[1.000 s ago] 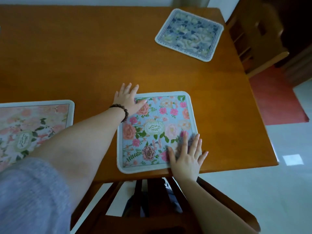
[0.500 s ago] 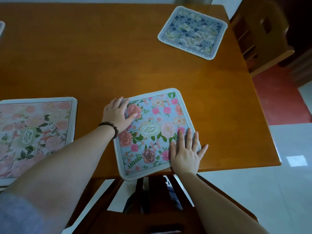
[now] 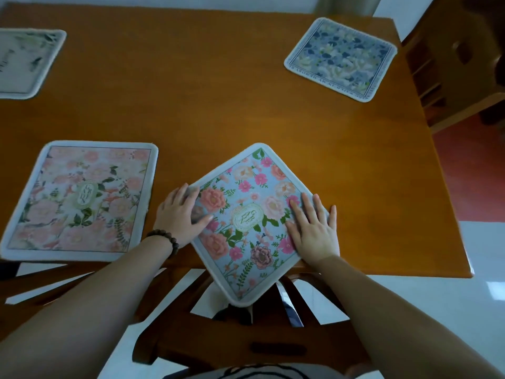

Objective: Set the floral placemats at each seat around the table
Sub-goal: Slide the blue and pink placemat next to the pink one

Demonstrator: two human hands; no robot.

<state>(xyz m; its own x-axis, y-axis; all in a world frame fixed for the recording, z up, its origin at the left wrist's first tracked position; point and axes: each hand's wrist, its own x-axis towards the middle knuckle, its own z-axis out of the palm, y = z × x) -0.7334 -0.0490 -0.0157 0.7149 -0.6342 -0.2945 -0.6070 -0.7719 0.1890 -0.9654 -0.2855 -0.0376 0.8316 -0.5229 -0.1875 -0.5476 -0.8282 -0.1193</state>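
A light-blue floral placemat (image 3: 251, 220) lies on the wooden table (image 3: 218, 91) at the near edge, turned like a diamond, with its near corner hanging past the edge. My left hand (image 3: 180, 212), with a bead bracelet on the wrist, lies flat on the mat's left corner. My right hand (image 3: 314, 228) presses flat on its right corner, fingers spread. A pink floral placemat (image 3: 82, 198) sits square at the near left. A dark-blue floral placemat (image 3: 341, 58) lies at the far right, and a pale placemat (image 3: 24, 61) at the far left, cut by the frame.
A wooden chair (image 3: 246, 337) stands tucked under the near edge, right below the blue mat. Another wooden chair (image 3: 459, 64) stands at the table's right end. A red rug (image 3: 470, 170) and white floor tiles lie to the right.
The light-blue placemat has turned clockwise under both hands, from nearly square to a diamond, and its near corner now overhangs the edge. My left hand slid down to the mat's left corner.
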